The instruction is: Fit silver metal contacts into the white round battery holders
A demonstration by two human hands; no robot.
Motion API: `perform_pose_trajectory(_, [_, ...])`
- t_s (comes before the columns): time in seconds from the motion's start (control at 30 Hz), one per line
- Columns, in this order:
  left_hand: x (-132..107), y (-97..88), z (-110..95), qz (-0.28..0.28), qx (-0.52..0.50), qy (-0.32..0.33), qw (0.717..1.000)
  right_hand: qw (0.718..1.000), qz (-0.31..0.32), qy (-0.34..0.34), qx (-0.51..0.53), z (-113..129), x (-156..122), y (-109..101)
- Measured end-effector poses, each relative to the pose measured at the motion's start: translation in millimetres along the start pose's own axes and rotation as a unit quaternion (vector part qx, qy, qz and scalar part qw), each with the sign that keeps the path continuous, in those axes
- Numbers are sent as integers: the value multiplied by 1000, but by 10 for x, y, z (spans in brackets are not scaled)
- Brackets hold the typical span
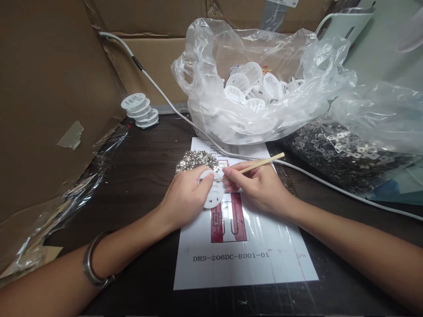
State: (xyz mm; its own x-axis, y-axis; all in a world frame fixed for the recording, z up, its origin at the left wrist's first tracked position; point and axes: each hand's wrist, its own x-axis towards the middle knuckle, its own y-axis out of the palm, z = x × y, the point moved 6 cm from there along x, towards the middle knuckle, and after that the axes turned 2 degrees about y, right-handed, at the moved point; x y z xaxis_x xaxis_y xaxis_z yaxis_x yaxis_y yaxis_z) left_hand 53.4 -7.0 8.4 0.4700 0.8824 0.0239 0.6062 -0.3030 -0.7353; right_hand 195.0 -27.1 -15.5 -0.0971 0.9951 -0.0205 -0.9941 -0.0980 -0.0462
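Observation:
My left hand (187,196) is closed around a white round plastic disc (214,196) and holds it down on a printed sheet (244,259) marked DRS-206DC-E001-01. My right hand (256,185) pinches a thin wooden stick (261,164) like a pen, its tip touching the disc's top edge. A small heap of shiny metal clips (196,160) lies just beyond my left fingers. The red drawing on the sheet (229,222) shows below the disc.
A clear plastic bag (264,114) full of white discs stands behind the sheet. A short stack of discs (140,110) sits at the back left. Another bag of metal clips (343,154) lies at the right. A white cable (165,99) crosses the dark table; cardboard walls surround the space.

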Motion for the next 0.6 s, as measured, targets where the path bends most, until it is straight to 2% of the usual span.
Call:
perform_pose_trajectory(0.4, [-10,-1,-41,9,17,21,1000,999,-20,-1,36,19,-54,-6])
perform_pose_trajectory(0.6, [-25,-10,-29,4,11,16,1000,999,-36,-31,-25,52,-69,1])
